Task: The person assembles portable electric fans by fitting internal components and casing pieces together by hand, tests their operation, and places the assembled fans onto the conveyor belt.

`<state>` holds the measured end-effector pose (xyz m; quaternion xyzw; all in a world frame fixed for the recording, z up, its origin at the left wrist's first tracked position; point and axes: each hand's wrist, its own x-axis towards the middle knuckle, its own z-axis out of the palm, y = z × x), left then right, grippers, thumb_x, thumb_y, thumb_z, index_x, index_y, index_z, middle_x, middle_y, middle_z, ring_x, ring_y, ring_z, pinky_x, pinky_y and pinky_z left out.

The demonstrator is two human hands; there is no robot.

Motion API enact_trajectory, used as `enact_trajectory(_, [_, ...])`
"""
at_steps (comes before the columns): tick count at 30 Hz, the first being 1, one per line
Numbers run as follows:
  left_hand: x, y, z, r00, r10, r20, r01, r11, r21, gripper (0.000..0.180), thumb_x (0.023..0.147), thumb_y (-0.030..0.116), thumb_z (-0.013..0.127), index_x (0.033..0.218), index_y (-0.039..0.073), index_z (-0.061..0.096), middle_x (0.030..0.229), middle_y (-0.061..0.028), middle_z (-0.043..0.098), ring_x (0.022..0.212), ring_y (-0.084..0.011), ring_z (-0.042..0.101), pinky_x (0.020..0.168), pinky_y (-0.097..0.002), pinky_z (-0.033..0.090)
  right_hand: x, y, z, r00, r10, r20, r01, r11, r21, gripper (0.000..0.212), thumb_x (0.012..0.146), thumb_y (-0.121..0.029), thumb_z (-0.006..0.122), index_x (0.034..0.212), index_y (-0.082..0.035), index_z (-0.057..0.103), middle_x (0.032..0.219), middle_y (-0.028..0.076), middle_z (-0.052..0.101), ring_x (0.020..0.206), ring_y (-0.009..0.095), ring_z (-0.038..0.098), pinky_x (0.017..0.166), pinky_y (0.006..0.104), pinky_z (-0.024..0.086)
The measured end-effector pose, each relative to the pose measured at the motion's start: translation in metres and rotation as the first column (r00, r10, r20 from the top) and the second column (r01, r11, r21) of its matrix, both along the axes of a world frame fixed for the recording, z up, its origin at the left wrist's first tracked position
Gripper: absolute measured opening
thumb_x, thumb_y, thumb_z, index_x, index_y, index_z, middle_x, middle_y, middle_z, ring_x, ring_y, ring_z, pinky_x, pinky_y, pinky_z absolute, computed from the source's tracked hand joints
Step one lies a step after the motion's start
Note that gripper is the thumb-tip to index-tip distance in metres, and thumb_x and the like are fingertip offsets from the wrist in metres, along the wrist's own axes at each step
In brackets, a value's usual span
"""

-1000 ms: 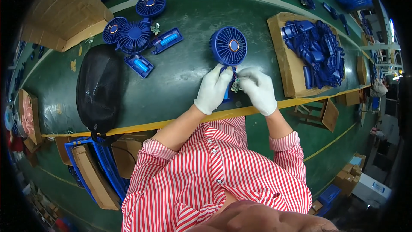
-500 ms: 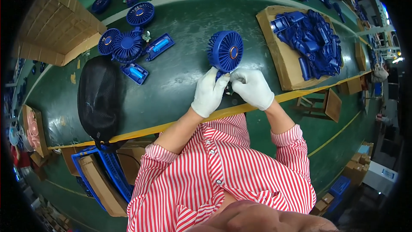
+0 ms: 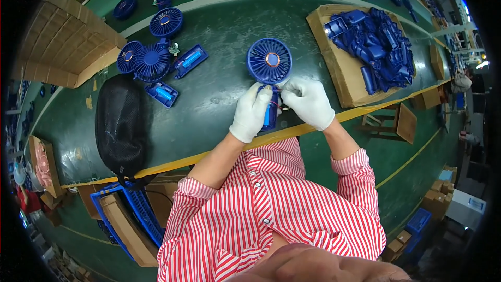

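Note:
A blue handheld fan point(image 3: 270, 61) lies in front of me, its round grille facing up and its handle toward the table's near edge. My left hand point(image 3: 249, 115), in a white glove, is closed round the fan's neck from the left. Below the fingers the handle is uncovered and shows a blue battery cell point(image 3: 269, 116), with thin red wires and a small connector beside it. My right hand point(image 3: 311, 104), also gloved in white, is pinched at the neck's right side by the wires. What its fingertips hold is too small to make out.
Several blue fans and opened handles point(image 3: 153, 62) lie to the left, near a black case point(image 3: 119, 125) and a cardboard box point(image 3: 68, 36). On the right, a cardboard tray point(image 3: 334, 62) holds piled blue casings. A wooden stool point(image 3: 404, 124) stands beyond the yellow-taped edge.
The fan has turned from tilted sideways to grille up, and the battery in its handle has come into sight. Both hands stay at its neck.

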<state>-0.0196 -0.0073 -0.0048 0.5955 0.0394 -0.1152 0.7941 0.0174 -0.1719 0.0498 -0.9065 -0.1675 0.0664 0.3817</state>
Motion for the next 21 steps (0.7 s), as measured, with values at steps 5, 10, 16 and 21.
enact_trajectory(5, [0.003, 0.012, -0.002, 0.989, 0.048, -0.137, -0.07, 0.985, -0.158, 0.039, 0.1, 0.033, 0.044, 0.11, -0.002, 0.059, 0.086, -0.0093, 0.064, 0.068, -0.0146, 0.064, 0.061, -0.0279, 0.055, -0.001, -0.021, -0.006, 0.936, -0.074, -0.343, 0.187, 0.932, 0.31, 0.029, 0.084, -0.009, 0.058, 0.11, 0.0, 0.064, 0.092, 0.01, 0.07, 0.079, 0.016, 0.065, 0.069, 0.029, 0.051])
enact_trajectory(10, [0.004, 0.012, 0.0, 0.969, -0.004, -0.247, -0.067, 0.958, -0.28, 0.041, 0.101, 0.035, 0.043, 0.11, -0.001, 0.059, 0.088, -0.0093, 0.065, 0.069, -0.0158, 0.064, 0.061, -0.0286, 0.055, -0.02, -0.005, -0.004, 0.921, 0.148, 0.36, -0.133, 0.989, -0.064, 0.037, 0.076, -0.004, 0.065, 0.112, -0.007, 0.064, 0.098, 0.014, 0.064, 0.078, 0.031, 0.065, 0.068, 0.0342, 0.053])
enact_trajectory(16, [0.005, 0.012, 0.0, 0.968, 0.01, -0.252, -0.09, 0.947, -0.31, 0.038, 0.101, 0.031, 0.043, 0.11, -0.001, 0.06, 0.089, -0.008, 0.065, 0.07, -0.0144, 0.063, 0.064, -0.0272, 0.054, -0.024, 0.007, -0.018, 0.848, 0.14, 0.511, -0.148, 0.989, -0.026, 0.035, 0.071, -0.001, 0.07, 0.104, -0.004, 0.063, 0.094, 0.014, 0.064, 0.072, 0.031, 0.065, 0.063, 0.0347, 0.053])
enact_trajectory(21, [0.005, 0.008, -0.006, 0.978, 0.071, -0.197, -0.108, 0.977, -0.186, 0.036, 0.1, 0.03, 0.046, 0.108, -0.001, 0.064, 0.093, -0.0051, 0.064, 0.08, -0.0106, 0.06, 0.072, -0.0247, 0.049, -0.026, 0.016, -0.014, 0.78, 0.135, 0.611, -0.105, 0.991, -0.085, 0.027, 0.068, 0.0, 0.071, 0.093, -0.006, 0.064, 0.094, 0.012, 0.064, 0.069, 0.027, 0.065, 0.06, 0.0333, 0.053])
